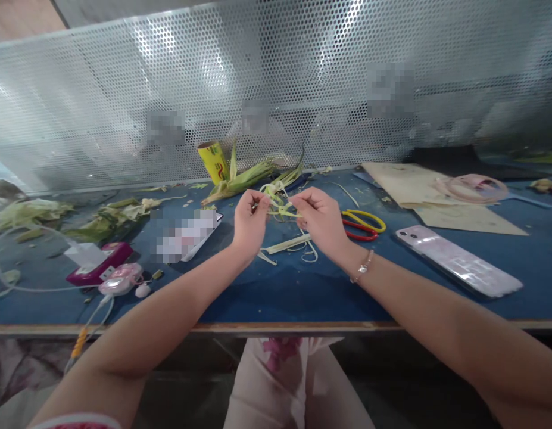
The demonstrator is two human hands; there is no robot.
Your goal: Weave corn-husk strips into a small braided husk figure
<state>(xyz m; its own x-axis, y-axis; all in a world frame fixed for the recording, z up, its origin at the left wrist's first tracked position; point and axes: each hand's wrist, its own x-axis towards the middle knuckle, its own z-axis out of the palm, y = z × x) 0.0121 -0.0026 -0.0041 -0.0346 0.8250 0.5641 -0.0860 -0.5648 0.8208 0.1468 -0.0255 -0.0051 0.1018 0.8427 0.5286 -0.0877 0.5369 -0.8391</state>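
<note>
From where I stand, both hands are pinched nearly closed just above the middle of the frame. The left hand point(251, 217) has thumb and finger together on one side of a little tangle of pale green husk strips point(282, 210), and the right hand point(323, 217) grips the other side; the exact contact of the fingertips is too small for me to make out. The strips hang between the two hands, looped and crossed, and they look thin. I'd worry that an uneven pull could split one along its grain, or that a loose pinch would let the loops spring apart.

Below them, at mid-frame, loose strips point(287, 243) lie on the blue table point(258, 298); a dangling end could snag there. Right of the right hand sit red and yellow handles point(365, 223), probably scissors, their far end hidden, so a careless sweep of the wrist might knock them. Farther right, a phone point(458, 260) lies within the forearm's swing. At lower left, a white cable point(43, 289) trails near a purple power strip point(101, 265), where the left elbow might catch it.
</note>
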